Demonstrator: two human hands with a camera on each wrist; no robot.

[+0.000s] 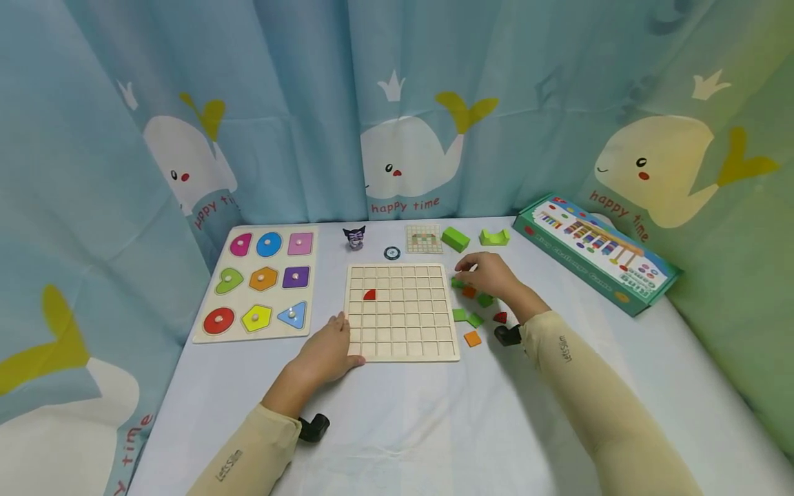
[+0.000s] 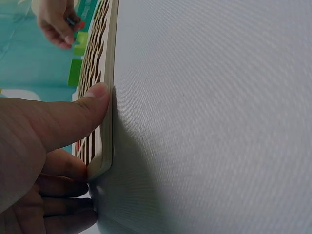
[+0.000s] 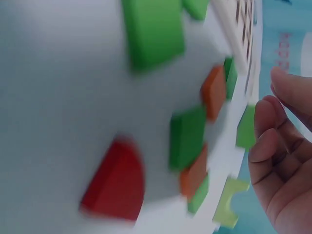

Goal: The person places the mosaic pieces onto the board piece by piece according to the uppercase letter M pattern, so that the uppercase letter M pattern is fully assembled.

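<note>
the likeliest slip is the wooden grid board [image 1: 402, 312] sliding on the smooth white table [image 1: 434, 427]: the left hand [image 1: 327, 353] only braces it at its near left corner, thumb [image 2: 92, 105] flat against the edge and the other fingers tucked under the corner, so a push from the far side could pivot it. the single red quarter-circle piece [image 1: 369, 295] seated in the board's left columns could then hop out of its cell. the loose pieces just right of the board lie crowded together, so a reach among them could knock a neighbour away or under the wrist.

the right hand [image 1: 490, 274] hovers just off the board's upper right corner, over a small green tile [image 1: 457, 283] and an orange tile [image 1: 469, 292]; its fingers are loosely curled, and the pictures do not show plainly whether they pinch anything. the wrist view is blurred. a red piece [image 1: 500, 317] lies right of the board beside the right forearm. both forearms reach in from the near edge, sleeves resting low.
</note>
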